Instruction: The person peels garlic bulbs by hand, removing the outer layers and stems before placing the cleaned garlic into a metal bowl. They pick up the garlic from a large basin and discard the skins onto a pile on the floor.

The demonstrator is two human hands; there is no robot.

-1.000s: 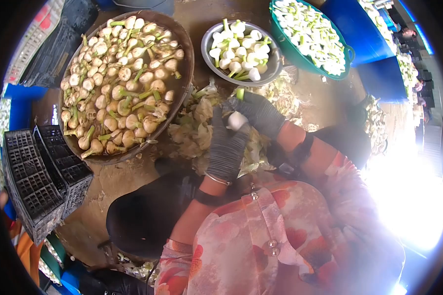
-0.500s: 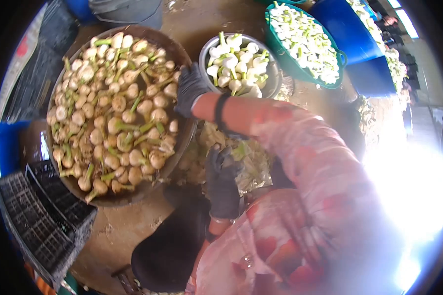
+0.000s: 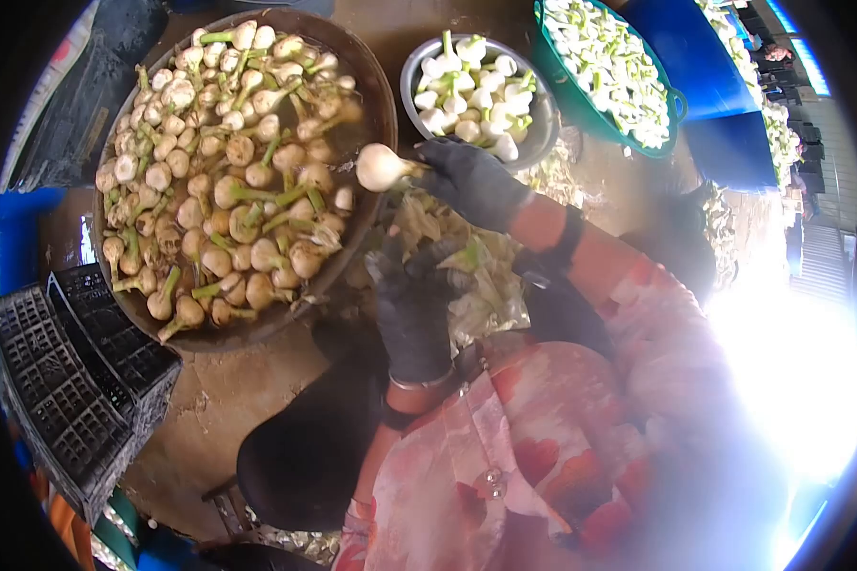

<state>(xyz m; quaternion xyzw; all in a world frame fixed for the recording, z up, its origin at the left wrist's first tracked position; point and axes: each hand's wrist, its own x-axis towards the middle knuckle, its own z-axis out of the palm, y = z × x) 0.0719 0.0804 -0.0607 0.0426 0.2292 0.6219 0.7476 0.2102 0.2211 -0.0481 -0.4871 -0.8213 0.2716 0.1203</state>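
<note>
My right hand (image 3: 476, 181), in a dark glove, is closed around the stem of a garlic bulb (image 3: 383, 168). The round pale end points left, near the rim of a wide brown basin (image 3: 388, 90) of water and unpeeled garlic bulbs (image 3: 243, 181). Lower down, my left hand (image 3: 411, 314), also gloved, has its thumb and fingers apart, and no object shows in it. Dry husks and leaves (image 3: 490, 285) lie just beyond that hand. Behind my right hand stands a metal bowl (image 3: 546, 133) of white peeled bulbs (image 3: 476, 90).
A green tub (image 3: 674, 119) full of white bulbs stands at the back right, beside blue containers (image 3: 724, 143). Black plastic crates (image 3: 76, 381) sit at the left by the basin. Strong glare washes out the right side.
My right hand has moved from the basin's right edge to the right and now carries a garlic bulb. My left hand's fingers have spread more. The view has shifted slightly.
</note>
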